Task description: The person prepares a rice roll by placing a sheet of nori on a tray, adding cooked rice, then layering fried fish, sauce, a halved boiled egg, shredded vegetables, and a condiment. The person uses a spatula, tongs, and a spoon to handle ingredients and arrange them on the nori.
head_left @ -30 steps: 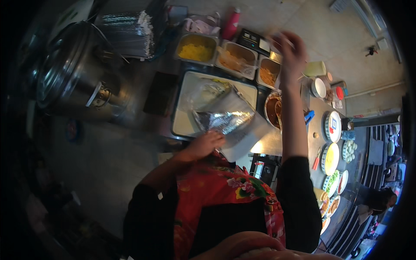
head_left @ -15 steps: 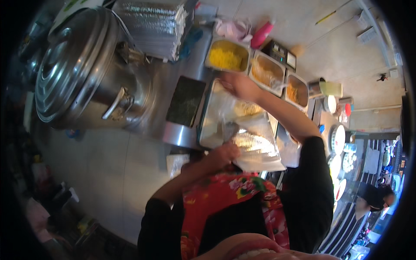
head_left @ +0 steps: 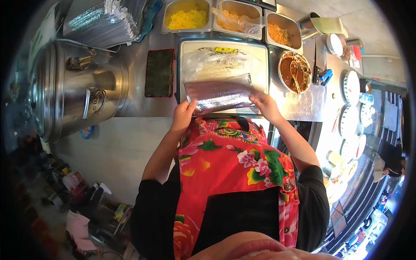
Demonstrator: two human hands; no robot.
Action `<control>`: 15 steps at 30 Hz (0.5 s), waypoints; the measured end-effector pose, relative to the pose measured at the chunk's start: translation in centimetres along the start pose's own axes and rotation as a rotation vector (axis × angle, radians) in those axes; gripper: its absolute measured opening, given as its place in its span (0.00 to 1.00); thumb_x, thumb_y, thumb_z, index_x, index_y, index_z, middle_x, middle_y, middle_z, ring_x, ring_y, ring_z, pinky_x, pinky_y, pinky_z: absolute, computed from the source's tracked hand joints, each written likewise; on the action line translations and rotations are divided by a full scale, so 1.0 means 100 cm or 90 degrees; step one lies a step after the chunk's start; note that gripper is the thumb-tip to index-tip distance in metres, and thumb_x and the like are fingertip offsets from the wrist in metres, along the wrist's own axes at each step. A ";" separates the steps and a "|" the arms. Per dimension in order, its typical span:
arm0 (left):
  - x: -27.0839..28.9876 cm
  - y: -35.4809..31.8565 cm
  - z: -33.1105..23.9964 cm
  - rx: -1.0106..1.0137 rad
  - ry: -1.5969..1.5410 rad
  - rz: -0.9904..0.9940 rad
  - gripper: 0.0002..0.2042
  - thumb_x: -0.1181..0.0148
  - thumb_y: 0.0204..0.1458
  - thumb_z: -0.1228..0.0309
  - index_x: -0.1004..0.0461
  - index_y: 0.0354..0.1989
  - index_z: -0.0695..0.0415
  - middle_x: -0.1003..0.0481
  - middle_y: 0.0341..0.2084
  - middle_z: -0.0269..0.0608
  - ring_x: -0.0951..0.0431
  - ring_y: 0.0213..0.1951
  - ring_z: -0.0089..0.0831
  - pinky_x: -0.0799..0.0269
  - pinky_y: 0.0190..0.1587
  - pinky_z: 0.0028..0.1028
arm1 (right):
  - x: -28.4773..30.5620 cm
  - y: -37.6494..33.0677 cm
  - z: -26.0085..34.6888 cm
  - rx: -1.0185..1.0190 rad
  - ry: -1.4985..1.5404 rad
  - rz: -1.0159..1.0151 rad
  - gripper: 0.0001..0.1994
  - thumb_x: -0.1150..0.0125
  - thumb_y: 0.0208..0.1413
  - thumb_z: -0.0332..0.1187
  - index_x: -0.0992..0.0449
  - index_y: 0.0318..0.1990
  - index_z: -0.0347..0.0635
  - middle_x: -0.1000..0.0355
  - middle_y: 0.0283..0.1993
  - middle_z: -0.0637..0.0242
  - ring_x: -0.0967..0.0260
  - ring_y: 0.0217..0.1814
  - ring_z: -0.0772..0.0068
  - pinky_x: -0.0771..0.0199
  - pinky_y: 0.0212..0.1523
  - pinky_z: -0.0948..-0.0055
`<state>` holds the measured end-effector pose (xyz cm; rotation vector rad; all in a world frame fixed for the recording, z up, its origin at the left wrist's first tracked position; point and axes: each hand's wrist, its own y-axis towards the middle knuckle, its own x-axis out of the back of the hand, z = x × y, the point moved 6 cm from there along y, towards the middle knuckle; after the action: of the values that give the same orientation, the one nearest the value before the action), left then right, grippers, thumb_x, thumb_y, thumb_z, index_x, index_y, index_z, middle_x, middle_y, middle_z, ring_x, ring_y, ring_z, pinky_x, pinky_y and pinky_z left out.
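Observation:
A shiny silver foil bag (head_left: pixel 219 96) lies stretched between my hands, over the near part of a white cutting board (head_left: pixel 261 65) with a dark blue rim. My left hand (head_left: pixel 184 115) pinches its left end between thumb and fingers. At the right end, my right hand (head_left: pixel 267 107) grips the foil with the thumb on top. Crumpled clear plastic (head_left: pixel 203 60) with printing covers the board beyond the bag. Whatever the bag contains, if anything, is hidden.
Left stand a large steel pot (head_left: pixel 73 86), a flat dark slab (head_left: pixel 159 73) and stacked foil bags (head_left: pixel 93 26). Behind are metal trays of yellow shreds (head_left: pixel 187 19) and orange food (head_left: pixel 281 34). A sauce bowl (head_left: pixel 286 65) with a spoon and blue-handled tool (head_left: pixel 325 77) sit right.
My right hand has come back from the board's far left to the bag's right end. The foil bag now lies crosswise in both hands, and the view has shifted.

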<state>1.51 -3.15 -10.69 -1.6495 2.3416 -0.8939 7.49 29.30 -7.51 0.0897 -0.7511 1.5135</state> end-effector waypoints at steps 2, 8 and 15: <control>0.004 -0.010 -0.021 -0.106 0.169 -0.031 0.13 0.45 0.64 0.65 0.27 0.40 0.65 0.28 0.24 0.36 0.31 0.27 0.23 0.32 0.32 0.28 | -0.008 0.002 -0.008 -0.057 0.048 -0.042 0.19 0.36 0.59 0.46 0.21 0.38 0.34 0.25 0.27 0.53 0.27 0.27 0.59 0.28 0.33 0.64; -0.067 -0.046 -0.118 -0.576 0.508 -0.066 0.26 0.36 0.52 0.66 0.32 0.61 0.53 0.30 0.58 0.51 0.31 0.60 0.48 0.35 0.60 0.45 | -0.009 0.015 -0.008 -0.023 -0.071 -0.063 0.28 0.35 0.55 0.54 0.24 0.29 0.30 0.30 0.20 0.48 0.29 0.24 0.49 0.32 0.29 0.56; -0.115 0.005 -0.101 -0.402 0.802 0.087 0.51 0.24 0.34 0.67 0.46 0.72 0.47 0.34 0.54 0.52 0.34 0.59 0.46 0.39 0.58 0.50 | -0.013 0.003 -0.013 -0.041 0.193 -0.036 0.19 0.38 0.62 0.43 0.26 0.31 0.33 0.34 0.18 0.61 0.34 0.22 0.72 0.33 0.27 0.65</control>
<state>1.18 11.15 -5.22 -1.0975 3.8165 -1.5866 7.85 28.88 -9.26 -0.1633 -0.5486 1.4076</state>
